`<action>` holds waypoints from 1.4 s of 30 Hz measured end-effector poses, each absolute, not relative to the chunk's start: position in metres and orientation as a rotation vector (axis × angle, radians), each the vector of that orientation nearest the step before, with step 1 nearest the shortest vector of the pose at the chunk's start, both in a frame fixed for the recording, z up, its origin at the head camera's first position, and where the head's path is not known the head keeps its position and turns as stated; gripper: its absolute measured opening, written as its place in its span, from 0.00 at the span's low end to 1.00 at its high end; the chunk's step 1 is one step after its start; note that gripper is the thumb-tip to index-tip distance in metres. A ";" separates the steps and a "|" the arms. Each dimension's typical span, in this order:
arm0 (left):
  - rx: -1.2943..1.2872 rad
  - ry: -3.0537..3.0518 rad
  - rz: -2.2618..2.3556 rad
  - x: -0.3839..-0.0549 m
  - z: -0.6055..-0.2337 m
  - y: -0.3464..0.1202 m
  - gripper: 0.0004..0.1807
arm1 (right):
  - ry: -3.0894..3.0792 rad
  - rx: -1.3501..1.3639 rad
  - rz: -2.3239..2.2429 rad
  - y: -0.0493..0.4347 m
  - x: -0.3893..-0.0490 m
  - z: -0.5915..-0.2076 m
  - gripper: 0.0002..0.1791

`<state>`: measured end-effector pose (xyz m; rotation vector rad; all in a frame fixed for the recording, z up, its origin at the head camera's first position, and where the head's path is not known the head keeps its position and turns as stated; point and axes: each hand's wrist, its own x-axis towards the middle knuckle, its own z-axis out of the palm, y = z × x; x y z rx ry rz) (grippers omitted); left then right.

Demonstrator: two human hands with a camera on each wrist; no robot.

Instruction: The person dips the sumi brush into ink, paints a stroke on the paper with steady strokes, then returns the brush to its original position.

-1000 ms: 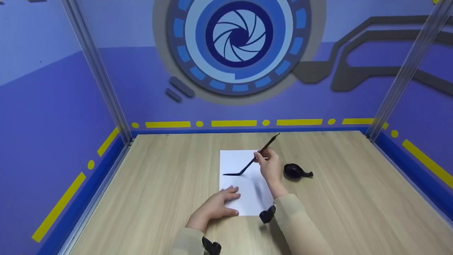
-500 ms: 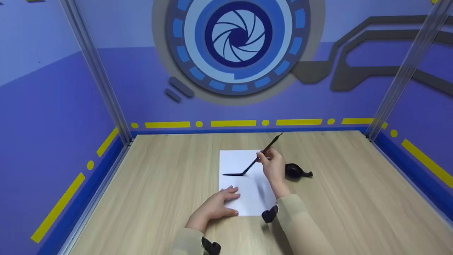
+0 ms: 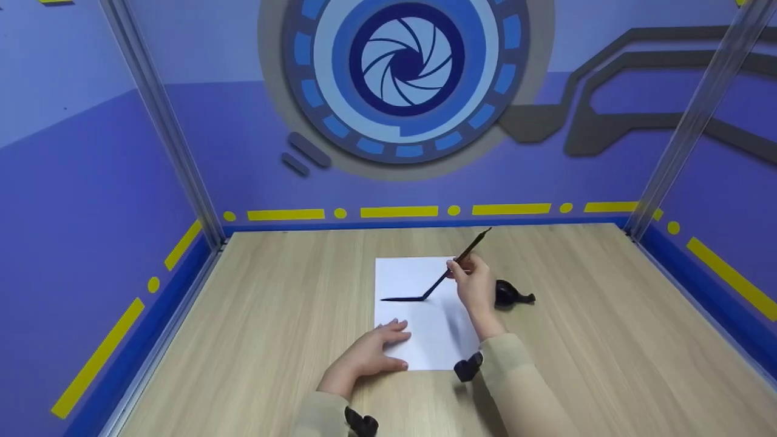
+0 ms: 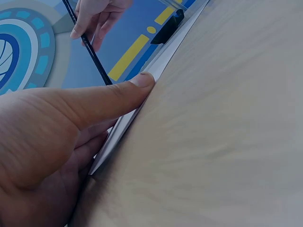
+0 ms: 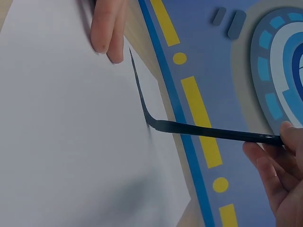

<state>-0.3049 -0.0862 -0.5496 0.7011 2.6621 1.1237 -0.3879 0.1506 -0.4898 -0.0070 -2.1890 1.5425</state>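
Observation:
A writing brush (image 3: 438,283) with a dark handle slants up from the white sheet of paper (image 3: 434,349). My right hand (image 3: 477,290) pinches its handle between thumb and fingers. In the right wrist view the brush's black tip (image 5: 152,122) bends against the sheet, at the end of a thin black stroke (image 5: 137,80). That stroke (image 3: 399,299) runs nearly level across the sheet in the head view. My left hand (image 3: 371,352) rests on the paper's lower left edge with fingers spread, and its thumb (image 4: 142,80) lies at the near edge in the left wrist view.
Just right of my right hand sits a shiny black rounded vessel (image 3: 508,294) with a short stub, partly hidden by that hand. The wooden table (image 3: 285,315) is enclosed by blue-purple panels (image 3: 85,243) and metal posts (image 3: 173,127).
My right hand and the brush have moved to the right, and the black stroke has grown longer that way. The left hand stays where it was on the paper.

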 end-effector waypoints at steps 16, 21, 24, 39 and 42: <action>0.690 2.645 1.142 -0.304 -0.549 -0.087 0.34 | -2.185 -0.071 1.544 0.164 -0.388 -0.487 0.07; 0.702 2.653 1.130 -0.304 -0.548 -0.087 0.34 | -2.183 -0.107 1.556 0.167 -0.388 -0.486 0.07; 0.705 2.655 1.126 -0.305 -0.548 -0.087 0.34 | -2.189 -0.115 1.566 0.170 -0.388 -0.485 0.07; 0.680 2.655 1.125 -0.304 -0.547 -0.085 0.34 | -2.243 -0.088 1.468 0.185 -0.382 -0.483 0.08; 0.663 2.649 1.133 -0.304 -0.547 -0.085 0.34 | -2.257 -0.094 1.429 0.188 -0.382 -0.482 0.08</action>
